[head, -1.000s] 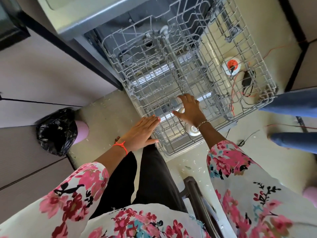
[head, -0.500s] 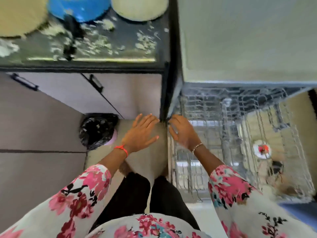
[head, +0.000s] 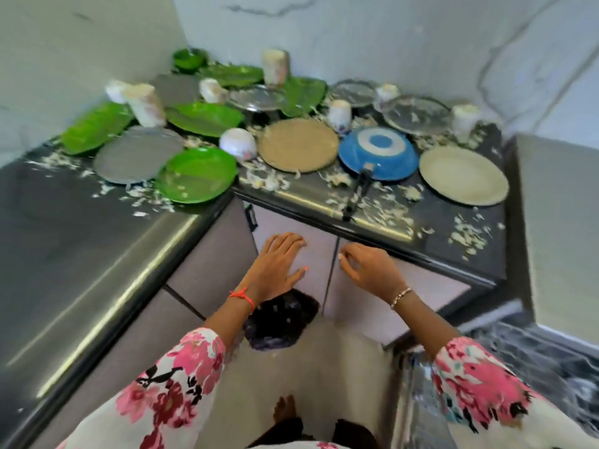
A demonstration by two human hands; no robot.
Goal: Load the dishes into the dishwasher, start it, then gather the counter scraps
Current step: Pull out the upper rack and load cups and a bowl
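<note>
Dirty dishes crowd the dark counter (head: 97,241): several green plates such as the front green plate (head: 197,178), a grey plate (head: 134,155), a tan plate (head: 298,144), an upturned blue pan (head: 377,153) with a black handle, a cream plate (head: 463,176), steel plates and white cups. White scraps (head: 382,212) lie scattered among them. My left hand (head: 277,268) and my right hand (head: 369,268) hover empty in front of the cabinet doors, below the counter edge, fingers apart. The dishwasher rack (head: 531,361) shows blurred at lower right.
A black bin bag (head: 278,322) sits on the floor under my left wrist. Grey cabinet doors (head: 356,286) stand shut below the counter. The dishwasher's top (head: 560,228) rises at the right. Marble wall (head: 389,37) backs the corner.
My view has swung up and left from the dishwasher rack to the counter corner. Both hands came off the rack and now float empty before the cabinet doors.
</note>
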